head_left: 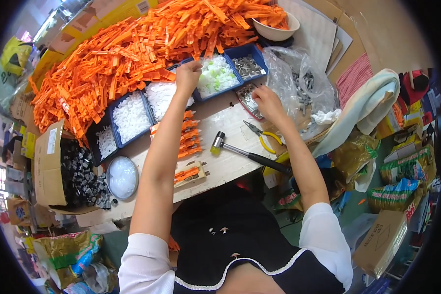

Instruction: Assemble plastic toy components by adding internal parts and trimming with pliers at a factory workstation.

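Left hand (187,74) closed, pinching in blue tray (242,53) of small white plastic pieces (215,76) at bench (230,128) back. Right hand (265,102) curled over metal clips (248,98); grip unclear. Pieces look light, stiff, slippery; best pinched by fingertips. Hammer (245,153), pliers (262,136) nearby.

The orange strips (132,49) look like smooth, matt plastic, heaped beside glossy blue plastic trays (252,51) of white plastic bits (130,115) and dull grey metal parts (247,66). The bench (230,127) is pale, worn wood. A crinkled clear plastic bag (304,83) shines; the mallet (245,153) has a black matt handle, the pliers (262,134) yellow plastic grips.
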